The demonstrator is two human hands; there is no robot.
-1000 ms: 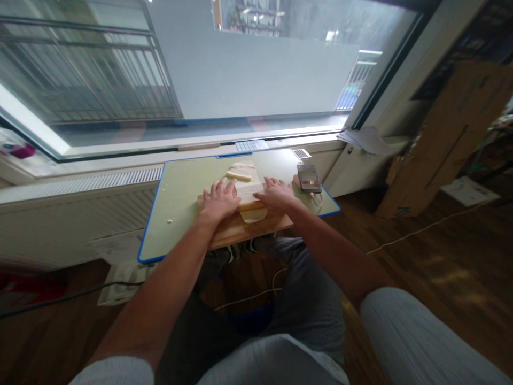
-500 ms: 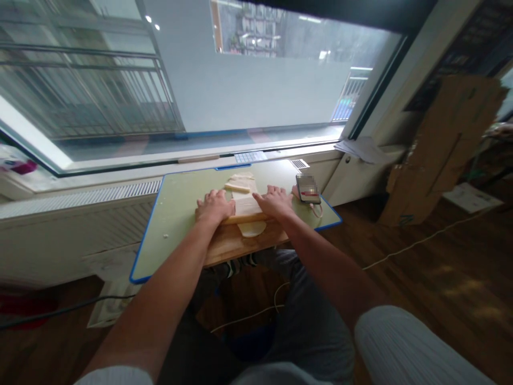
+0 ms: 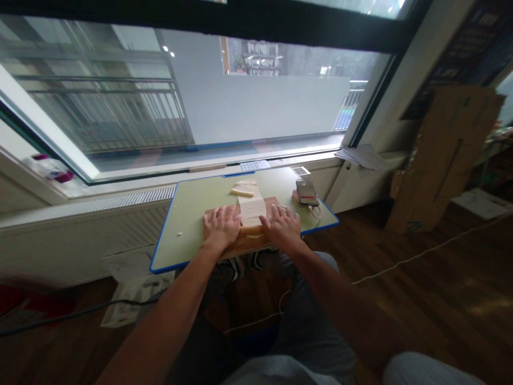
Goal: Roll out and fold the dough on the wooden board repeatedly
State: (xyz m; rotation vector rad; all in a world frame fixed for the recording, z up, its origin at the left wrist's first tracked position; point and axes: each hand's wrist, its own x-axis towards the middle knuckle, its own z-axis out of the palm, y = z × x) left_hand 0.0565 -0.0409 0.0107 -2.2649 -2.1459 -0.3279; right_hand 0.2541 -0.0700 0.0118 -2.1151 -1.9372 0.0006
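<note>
A long pale sheet of dough (image 3: 252,209) lies over a wooden board (image 3: 246,247). Across its near end rests a wooden rolling pin (image 3: 251,230), whose ends are hidden under my hands. My left hand (image 3: 222,223) lies palm down on the pin's left part, fingers stretched forward over the board. On the other side, my right hand (image 3: 280,223) presses flat with its fingers spread and its thumb at the dough's edge. The far end of the dough (image 3: 246,187) is folded and reaches past the board onto the green mat.
Beneath the board is a green table mat (image 3: 192,214) with a blue rim. A phone (image 3: 307,193) with a strap lies at its right. Behind stand a radiator (image 3: 120,227) and a window. Flattened cardboard (image 3: 444,160) leans at the right.
Both hands have moved toward me with the rolling pin, which covers more of the dough's near end. More of the board shows beyond my fingers. The camera view has shifted slightly.
</note>
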